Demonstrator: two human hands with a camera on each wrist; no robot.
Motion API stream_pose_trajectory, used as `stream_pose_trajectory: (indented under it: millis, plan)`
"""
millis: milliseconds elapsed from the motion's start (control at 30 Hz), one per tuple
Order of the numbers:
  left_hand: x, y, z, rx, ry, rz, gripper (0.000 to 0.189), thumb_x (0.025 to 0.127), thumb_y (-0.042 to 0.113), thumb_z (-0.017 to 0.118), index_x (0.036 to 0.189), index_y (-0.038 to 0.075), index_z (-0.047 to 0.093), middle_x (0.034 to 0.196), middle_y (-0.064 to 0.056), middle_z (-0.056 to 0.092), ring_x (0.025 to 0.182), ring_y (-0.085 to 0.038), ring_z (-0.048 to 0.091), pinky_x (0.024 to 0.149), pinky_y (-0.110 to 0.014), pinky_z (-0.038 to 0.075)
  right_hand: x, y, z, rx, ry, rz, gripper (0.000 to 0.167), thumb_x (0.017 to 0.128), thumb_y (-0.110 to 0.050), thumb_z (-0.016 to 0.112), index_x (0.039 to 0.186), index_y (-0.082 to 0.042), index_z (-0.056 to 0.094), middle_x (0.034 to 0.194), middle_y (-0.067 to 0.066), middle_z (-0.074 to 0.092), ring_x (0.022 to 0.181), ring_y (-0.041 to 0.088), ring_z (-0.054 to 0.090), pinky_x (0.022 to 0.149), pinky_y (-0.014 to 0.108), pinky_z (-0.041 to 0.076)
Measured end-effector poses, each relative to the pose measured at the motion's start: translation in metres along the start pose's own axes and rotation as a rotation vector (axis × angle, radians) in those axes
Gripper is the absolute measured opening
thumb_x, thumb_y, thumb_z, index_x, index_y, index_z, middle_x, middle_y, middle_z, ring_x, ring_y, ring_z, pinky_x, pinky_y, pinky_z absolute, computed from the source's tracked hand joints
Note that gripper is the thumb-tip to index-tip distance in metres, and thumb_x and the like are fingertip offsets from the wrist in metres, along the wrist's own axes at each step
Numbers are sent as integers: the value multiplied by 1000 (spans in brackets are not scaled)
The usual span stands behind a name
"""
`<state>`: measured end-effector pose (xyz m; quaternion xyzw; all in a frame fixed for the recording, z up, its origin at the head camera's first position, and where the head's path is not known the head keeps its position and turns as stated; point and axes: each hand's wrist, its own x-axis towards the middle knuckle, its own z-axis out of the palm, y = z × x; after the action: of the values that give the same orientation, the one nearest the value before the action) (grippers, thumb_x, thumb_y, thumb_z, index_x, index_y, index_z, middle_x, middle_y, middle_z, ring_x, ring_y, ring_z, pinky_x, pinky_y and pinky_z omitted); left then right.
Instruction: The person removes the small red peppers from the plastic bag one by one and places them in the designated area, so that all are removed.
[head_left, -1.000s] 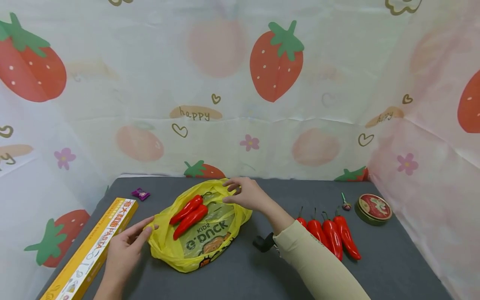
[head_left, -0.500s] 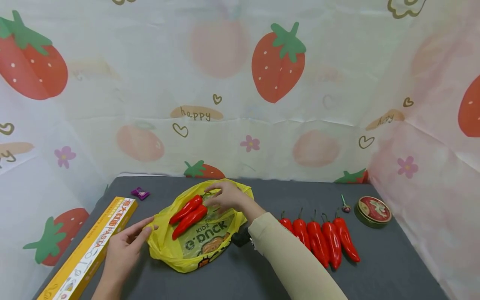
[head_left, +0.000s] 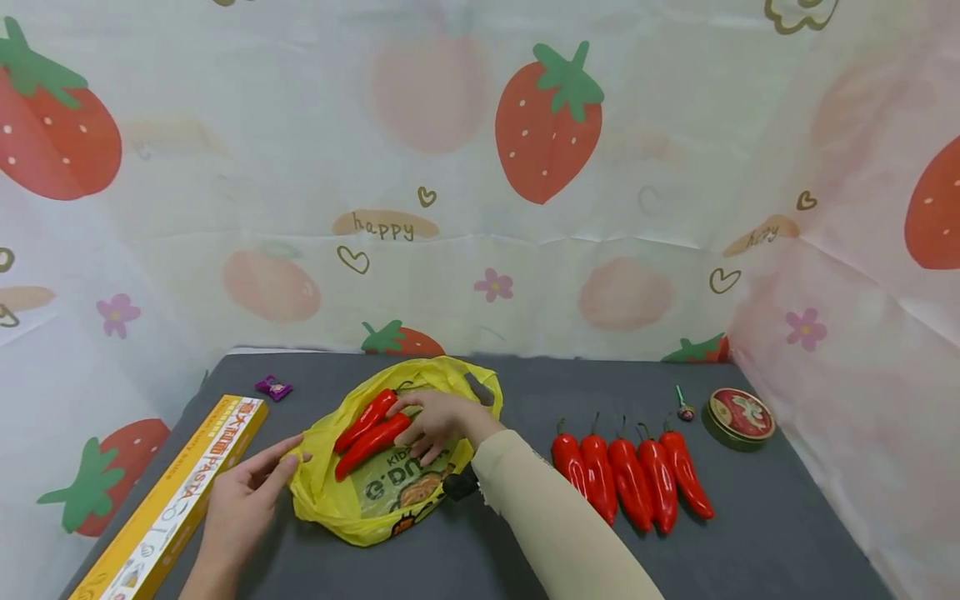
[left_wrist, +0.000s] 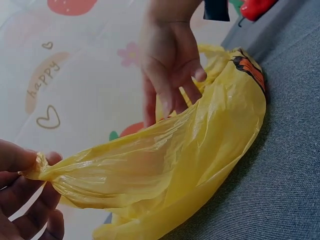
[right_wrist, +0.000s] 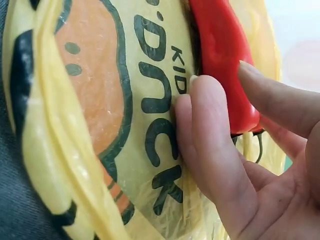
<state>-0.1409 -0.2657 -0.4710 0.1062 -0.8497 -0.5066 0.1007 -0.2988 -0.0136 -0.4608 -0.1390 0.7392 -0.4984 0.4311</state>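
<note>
A yellow plastic bag (head_left: pixel 322 492) lies open-mouthed on the table, its printed inside showing. Two red chili peppers (head_left: pixel 373 446) lie in it side by side. My left hand (head_left: pixel 243 500) pinches the bag's left rim between thumb and fingers; the left wrist view shows the gathered plastic (left_wrist: pixel 42 167) there. My right hand (head_left: pixel 438 421) reaches into the bag over the stem end of the nearer pepper. In the right wrist view, its spread fingers (right_wrist: pixel 212 115) stand on either side of that pepper (right_wrist: pixel 225 60), tips right at its skin.
Several more red chili peppers (head_left: pixel 628 483) lie in a row on the right of the grey table. Behind them are a lollipop (head_left: pixel 685 410) and a round tin (head_left: pixel 741 418). A yellow pasta box (head_left: pixel 172 500) and a purple wrapped candy (head_left: pixel 273 387) are on the left.
My right hand has moved left and down from the bag's far right rim to the nearer pepper. My left hand keeps its pinch on the rim, and both peppers stay in place.
</note>
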Motion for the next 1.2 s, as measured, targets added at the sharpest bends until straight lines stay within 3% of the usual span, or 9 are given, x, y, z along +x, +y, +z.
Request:
stream_pose_trajectory:
  millis: [133,233,400,500,633,733,900,1100,1200]
  plan:
    - [0,0,0,-1,8,10,43,101,40,61,134,14,67,110,-6,77,89,7,62,65,-20,47,0,1,1,16,19,-14,34,99,-26,67,128,-12,55,113,21,65,92,41,69,73,49,60]
    - [-1,0,-2,-2,15,13,42,101,39,61,134,13,68,110,-7,77,88,8,62,64,-21,47,-1,-1,3,18,71,-48,31,99,-37,66,113,-11,56,109,16,65,84,38,71,75,51,60]
    - [-1,-1,-4,-9,1,4,43,101,40,60,135,14,66,112,-6,76,91,11,62,65,-22,48,-6,-6,4,30,236,-109,32,94,-23,74,88,-10,46,95,11,58,74,43,71,81,57,57]
    - [-1,-1,-5,-7,-7,-3,44,101,41,60,136,15,66,113,-5,76,91,11,62,67,-22,49,-10,-9,1,18,262,-133,40,91,-11,76,84,-12,37,93,9,49,78,43,72,85,58,55]
    - [-1,-2,-5,-1,-5,-7,43,102,40,60,136,15,66,113,-5,76,90,10,62,66,-23,49,-19,-13,-7,2,199,-177,35,91,-4,74,90,-9,40,96,10,52,75,33,69,87,59,55]
    - [-1,-1,-4,-10,-11,-10,44,102,41,59,136,15,66,113,-6,76,89,8,62,63,-24,47,-29,-16,-13,20,165,-213,29,92,-6,73,105,-8,46,101,13,62,70,31,67,85,57,56]
    - [0,-2,-5,-29,-14,-3,44,102,41,59,136,14,65,112,-3,76,90,7,62,61,-25,45,-46,-16,-24,27,177,-244,43,93,-15,74,130,-15,52,107,16,67,74,30,67,80,48,59]
    - [-1,-2,-4,-23,11,13,42,102,38,60,135,13,67,108,-1,77,91,10,63,64,-22,48,-70,-11,-36,74,204,-276,43,95,-17,71,136,-16,55,118,19,61,91,36,70,89,55,56]
    - [-1,-3,-4,-20,16,16,42,102,38,60,134,12,67,106,1,78,91,11,63,69,-20,52,-80,-3,-43,114,220,-275,42,97,-16,68,137,-17,55,125,20,58,95,33,71,86,55,57]
